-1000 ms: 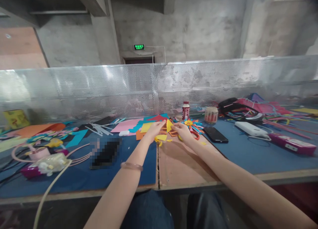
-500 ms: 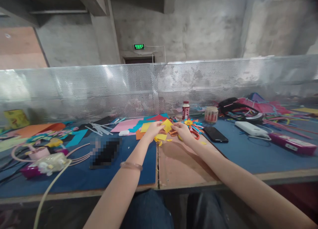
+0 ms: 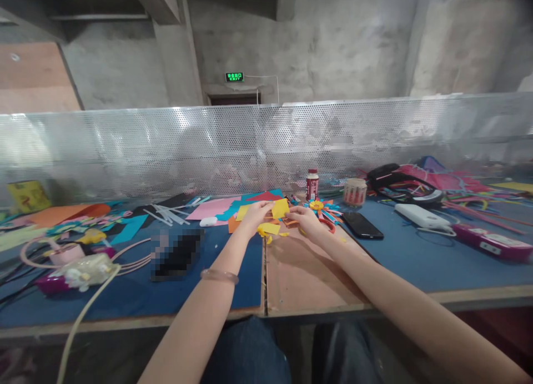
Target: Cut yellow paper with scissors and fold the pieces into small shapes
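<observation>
Between my two hands, above the wooden board [image 3: 308, 273], is a small yellow paper square [image 3: 280, 208]. My left hand [image 3: 257, 215] pinches its left side with closed fingers. At the right edge of the paper are the bent fingertips of my right hand [image 3: 306, 217], pressed together; their exact contact is hard to make out. Below the hands lie another yellow paper piece [image 3: 272, 228] and small yellow scraps. Red scissor handles [image 3: 328, 225] show partly behind my right hand. Just past that hand sits a paper flower [image 3: 317, 205] with a yellow centre and blue and orange petals.
Coloured paper sheets [image 3: 214, 208] lie behind my left hand. A small bottle [image 3: 312, 185], a jar [image 3: 355, 192] and a black phone [image 3: 362, 225] are to the right. White strips [image 3: 163, 213] and a cabled power strip [image 3: 83, 273] are on the left.
The yellow square has turned from a corner-up diamond to a more upright position between my hands. Both hands stay in nearly the same place.
</observation>
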The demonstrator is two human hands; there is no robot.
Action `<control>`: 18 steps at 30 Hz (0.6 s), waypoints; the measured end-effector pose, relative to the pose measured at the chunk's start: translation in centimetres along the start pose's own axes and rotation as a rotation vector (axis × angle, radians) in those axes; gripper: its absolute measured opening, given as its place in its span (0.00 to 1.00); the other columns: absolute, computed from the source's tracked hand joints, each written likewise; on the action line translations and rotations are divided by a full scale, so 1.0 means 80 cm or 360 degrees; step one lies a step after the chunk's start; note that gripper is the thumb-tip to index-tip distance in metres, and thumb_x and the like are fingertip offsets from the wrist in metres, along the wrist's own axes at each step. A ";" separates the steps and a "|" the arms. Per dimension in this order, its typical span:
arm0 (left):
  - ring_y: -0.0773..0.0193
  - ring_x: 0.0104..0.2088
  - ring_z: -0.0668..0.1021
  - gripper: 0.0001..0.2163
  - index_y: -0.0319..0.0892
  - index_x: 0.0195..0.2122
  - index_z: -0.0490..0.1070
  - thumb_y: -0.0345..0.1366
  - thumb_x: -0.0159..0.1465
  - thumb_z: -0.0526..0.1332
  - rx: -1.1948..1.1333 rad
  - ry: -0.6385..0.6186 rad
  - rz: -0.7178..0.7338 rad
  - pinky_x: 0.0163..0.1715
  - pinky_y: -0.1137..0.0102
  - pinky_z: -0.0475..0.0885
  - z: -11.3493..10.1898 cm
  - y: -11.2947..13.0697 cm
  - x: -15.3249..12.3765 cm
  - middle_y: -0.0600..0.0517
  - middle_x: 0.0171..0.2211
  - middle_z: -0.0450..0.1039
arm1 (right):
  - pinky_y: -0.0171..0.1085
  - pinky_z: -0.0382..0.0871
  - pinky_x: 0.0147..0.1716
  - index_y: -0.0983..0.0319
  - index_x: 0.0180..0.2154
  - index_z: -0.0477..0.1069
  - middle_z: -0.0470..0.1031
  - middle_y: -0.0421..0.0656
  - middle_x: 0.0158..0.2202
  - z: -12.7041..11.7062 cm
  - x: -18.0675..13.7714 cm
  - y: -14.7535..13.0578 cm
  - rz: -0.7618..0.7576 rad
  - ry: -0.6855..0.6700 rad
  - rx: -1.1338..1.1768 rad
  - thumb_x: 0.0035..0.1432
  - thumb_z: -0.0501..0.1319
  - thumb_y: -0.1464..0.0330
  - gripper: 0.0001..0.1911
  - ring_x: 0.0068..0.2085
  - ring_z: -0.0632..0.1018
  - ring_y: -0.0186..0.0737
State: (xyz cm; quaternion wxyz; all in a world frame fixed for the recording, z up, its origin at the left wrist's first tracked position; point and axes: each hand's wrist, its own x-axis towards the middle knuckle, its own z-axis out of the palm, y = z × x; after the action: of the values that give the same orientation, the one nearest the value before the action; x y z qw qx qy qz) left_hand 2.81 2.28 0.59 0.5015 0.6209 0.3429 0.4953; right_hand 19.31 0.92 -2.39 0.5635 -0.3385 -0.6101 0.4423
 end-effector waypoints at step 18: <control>0.58 0.34 0.77 0.16 0.36 0.36 0.71 0.44 0.52 0.61 -0.0019 0.0077 -0.0031 0.32 0.66 0.72 0.001 0.001 0.001 0.41 0.36 0.74 | 0.32 0.68 0.27 0.65 0.31 0.69 0.74 0.45 0.30 0.003 -0.003 -0.013 -0.0023 0.0226 -0.0190 0.47 0.59 0.68 0.08 0.27 0.75 0.34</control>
State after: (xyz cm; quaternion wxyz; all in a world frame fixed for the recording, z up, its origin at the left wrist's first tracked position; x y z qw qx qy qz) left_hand 2.91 2.32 0.70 0.5017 0.6024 0.3580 0.5072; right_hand 19.19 0.27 -1.56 0.5873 -0.3975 -0.5964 0.3759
